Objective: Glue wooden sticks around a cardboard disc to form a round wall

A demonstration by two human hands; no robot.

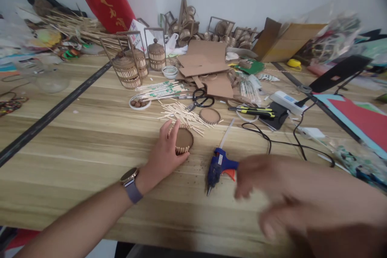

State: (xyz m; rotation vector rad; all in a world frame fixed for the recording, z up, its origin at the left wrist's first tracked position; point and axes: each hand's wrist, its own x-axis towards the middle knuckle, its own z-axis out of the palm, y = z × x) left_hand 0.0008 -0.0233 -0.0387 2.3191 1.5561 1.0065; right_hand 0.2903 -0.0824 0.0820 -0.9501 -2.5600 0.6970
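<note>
My left hand [165,150] rests on the wooden table [90,141] with its fingers wrapped round a small round cardboard basket [184,140] ringed with short sticks. A watch sits on that wrist. My right hand [272,193] is close to the camera and smeared by motion, just right of a blue glue gun [218,167] that lies on the table with its nozzle toward me. The right hand's fingers look loosely curled, and I cannot make out whether they hold anything. A pile of short wooden sticks [184,115] lies just beyond the basket.
Black scissors [201,100], a cardboard disc [209,115], a yellow-black knife [252,110] and a black cable [272,139] lie behind the gun. Finished basket lanterns [130,68] and cardboard sheets [208,64] stand further back. Coloured paper [359,119] lies at the right.
</note>
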